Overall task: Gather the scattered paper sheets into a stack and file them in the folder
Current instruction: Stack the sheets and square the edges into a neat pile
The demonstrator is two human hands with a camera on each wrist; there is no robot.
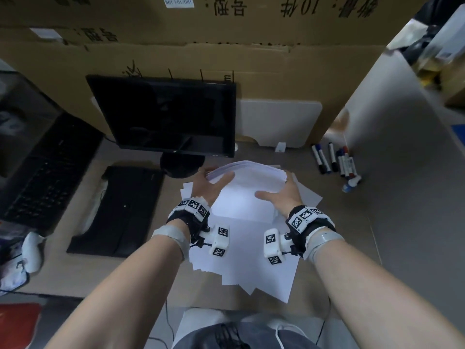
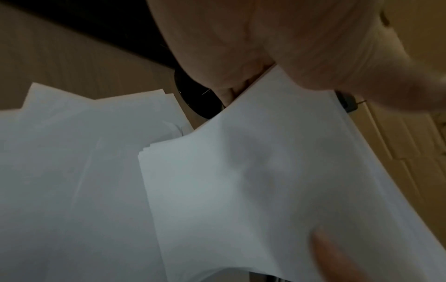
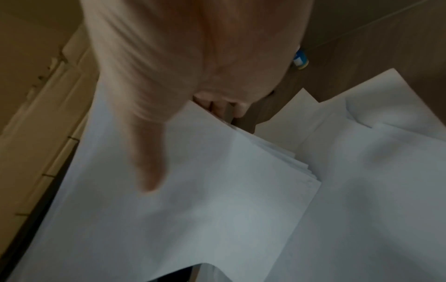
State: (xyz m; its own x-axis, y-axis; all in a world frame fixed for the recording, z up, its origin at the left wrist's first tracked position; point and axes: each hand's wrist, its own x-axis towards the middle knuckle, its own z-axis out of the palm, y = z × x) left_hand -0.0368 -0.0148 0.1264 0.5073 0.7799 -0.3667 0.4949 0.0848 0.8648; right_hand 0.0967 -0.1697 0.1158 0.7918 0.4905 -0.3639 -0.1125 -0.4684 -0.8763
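I hold a stack of white paper sheets [image 1: 247, 182] lifted and bowed over the desk. My left hand [image 1: 214, 182] grips its left edge, thumb on top and fingers underneath. On the right edge my right hand [image 1: 283, 191] grips the same way. The wrist views show the stack [image 2: 265, 181] [image 3: 193, 200] under each thumb, its edges slightly fanned. More loose sheets [image 1: 246, 260] lie spread on the desk below the stack and towards me. A flat black folder-like item [image 1: 118, 210] lies to the left of the sheets.
A black monitor [image 1: 163, 114] on a round base stands just behind the stack. A black keyboard [image 1: 45, 172] sits at the far left. Several markers [image 1: 334, 159] and a small bottle [image 1: 351, 183] lie at the right. Cardboard walls [image 1: 251, 34] enclose the back.
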